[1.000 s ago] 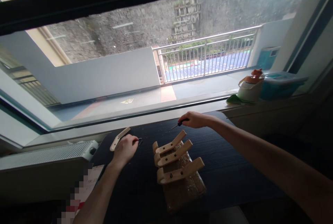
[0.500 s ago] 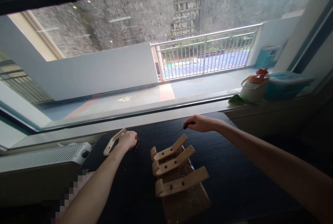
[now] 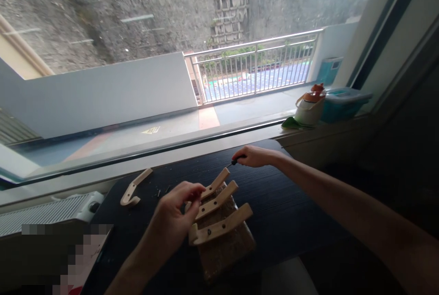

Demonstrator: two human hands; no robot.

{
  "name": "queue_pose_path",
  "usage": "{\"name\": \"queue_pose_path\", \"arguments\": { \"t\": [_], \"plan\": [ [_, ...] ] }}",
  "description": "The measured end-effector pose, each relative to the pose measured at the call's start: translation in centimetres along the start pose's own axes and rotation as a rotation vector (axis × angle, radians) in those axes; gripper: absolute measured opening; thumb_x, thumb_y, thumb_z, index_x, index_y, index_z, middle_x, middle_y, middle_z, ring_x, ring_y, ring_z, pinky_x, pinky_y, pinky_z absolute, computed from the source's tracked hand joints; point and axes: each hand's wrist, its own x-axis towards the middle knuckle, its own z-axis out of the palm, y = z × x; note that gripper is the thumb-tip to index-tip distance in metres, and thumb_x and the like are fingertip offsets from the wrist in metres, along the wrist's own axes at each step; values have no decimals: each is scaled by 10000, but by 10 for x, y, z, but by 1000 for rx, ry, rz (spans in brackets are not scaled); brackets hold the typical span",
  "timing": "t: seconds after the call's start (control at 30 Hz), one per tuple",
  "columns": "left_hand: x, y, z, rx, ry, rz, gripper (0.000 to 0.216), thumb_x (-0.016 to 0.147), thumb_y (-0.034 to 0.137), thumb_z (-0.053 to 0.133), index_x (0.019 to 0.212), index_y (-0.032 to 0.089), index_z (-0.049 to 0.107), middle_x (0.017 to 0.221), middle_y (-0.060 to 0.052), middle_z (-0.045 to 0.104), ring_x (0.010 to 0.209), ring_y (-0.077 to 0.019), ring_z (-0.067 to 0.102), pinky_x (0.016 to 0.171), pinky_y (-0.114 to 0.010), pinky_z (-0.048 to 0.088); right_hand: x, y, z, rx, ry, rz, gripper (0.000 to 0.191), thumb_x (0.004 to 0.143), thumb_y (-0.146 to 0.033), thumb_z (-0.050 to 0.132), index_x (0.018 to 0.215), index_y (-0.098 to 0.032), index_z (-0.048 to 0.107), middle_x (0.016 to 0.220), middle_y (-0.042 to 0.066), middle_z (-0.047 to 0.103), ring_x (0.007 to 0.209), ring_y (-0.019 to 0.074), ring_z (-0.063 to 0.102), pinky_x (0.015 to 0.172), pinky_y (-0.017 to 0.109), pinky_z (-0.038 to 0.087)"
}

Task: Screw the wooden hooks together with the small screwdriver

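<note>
Three wooden hooks lie side by side across a brown board (image 3: 228,251): a near hook (image 3: 236,219), a middle hook (image 3: 224,198) and a far hook (image 3: 219,180). Each has dark screw holes. My left hand (image 3: 178,206) is over the left ends of the far and middle hooks, fingertips pinched together; whatever they hold is too small to make out. A screwdriver (image 3: 236,160) with a black handle is gripped in my right hand (image 3: 255,155), its tip by the far hook's upper end. Another wooden hook (image 3: 132,188) lies apart on the left, near small screws (image 3: 158,193).
The dark table (image 3: 274,203) stands against a window sill (image 3: 185,152). A bottle with an orange lid (image 3: 310,107) and a teal box (image 3: 345,105) are on the sill at right. A white radiator (image 3: 61,210) is beyond the table's left edge.
My left hand has moved right, from the loose hook and screws to the hooks on the board. My right hand has brought the screwdriver closer to the far hook. The view has shifted.
</note>
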Motion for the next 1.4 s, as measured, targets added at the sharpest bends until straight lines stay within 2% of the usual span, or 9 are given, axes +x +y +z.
{"name": "queue_pose_path", "arguments": {
  "t": [0.13, 0.27, 0.37, 0.53, 0.67, 0.77, 1.17, 1.27, 1.4],
  "plan": [
    [-19, 7, 21, 52, 4, 26, 148, 799, 192, 519, 877, 227, 639, 870, -14, 653, 834, -151, 622, 740, -265, 502, -12, -9, 0, 102, 48, -20, 324, 754, -234, 517, 1014, -159, 695, 714, 26, 639, 592, 106, 503, 564, 218, 373],
    [-35, -3, 26, 124, 102, 71, 125, 801, 216, 550, 892, 233, 634, 865, -22, 637, 842, -165, 617, 752, -281, 504, -49, -24, 9, 278, 112, -61, 410, 856, -339, 405, 1162, -146, 599, 726, 30, 611, 646, 110, 540, 580, 215, 417],
    [-54, -7, 25, 144, 206, 87, 115, 818, 239, 561, 922, 251, 606, 845, 2, 628, 804, -147, 612, 728, -253, 490, -88, -37, 28, 666, 228, -61, 403, 844, -366, 448, 1116, -117, 610, 689, 36, 588, 617, 112, 524, 560, 228, 433],
    [-80, -14, 30, 174, 383, 15, 116, 827, 270, 553, 938, 272, 583, 899, 10, 607, 829, -149, 591, 796, -268, 478, -124, -44, 72, 767, 324, 11, 372, 836, -351, 498, 1160, -192, 589, 884, 60, 654, 527, 69, 465, 486, 212, 410],
    [-86, -20, 40, 152, 389, -47, 123, 840, 256, 531, 954, 277, 572, 979, 6, 611, 906, -152, 592, 878, -281, 468, -115, -40, 96, 797, 316, -9, 360, 843, -373, 503, 1159, -226, 593, 928, 53, 660, 516, 66, 483, 471, 208, 411],
    [-88, -22, 44, 144, 369, -66, 139, 843, 261, 528, 974, 281, 571, 966, 17, 637, 870, -145, 613, 859, -269, 481, -103, -39, 100, 757, 310, -22, 347, 845, -373, 503, 1137, -221, 612, 899, 48, 668, 532, 73, 500, 479, 204, 414],
    [-87, -22, 37, 185, 366, 13, 126, 828, 233, 538, 939, 259, 591, 895, 4, 641, 832, -154, 610, 788, -263, 489, -90, -37, 93, 628, 306, -13, 339, 852, -358, 490, 1127, -209, 622, 889, 43, 670, 564, 82, 510, 514, 206, 418],
    [-79, -16, 32, 181, 370, 67, 144, 820, 208, 551, 947, 255, 598, 911, -2, 625, 853, -155, 596, 798, -269, 482, -93, -40, 87, 688, 327, -23, 363, 847, -380, 493, 1139, -198, 608, 904, 53, 676, 563, 86, 515, 528, 221, 437],
    [-60, -9, 31, 148, 288, 113, 153, 818, 200, 565, 951, 254, 618, 936, -13, 625, 895, -160, 591, 798, -279, 484, -94, -38, 74, 735, 408, 0, 360, 830, -364, 504, 1119, -173, 602, 882, 59, 684, 553, 91, 525, 536, 235, 454]
  ]
}}
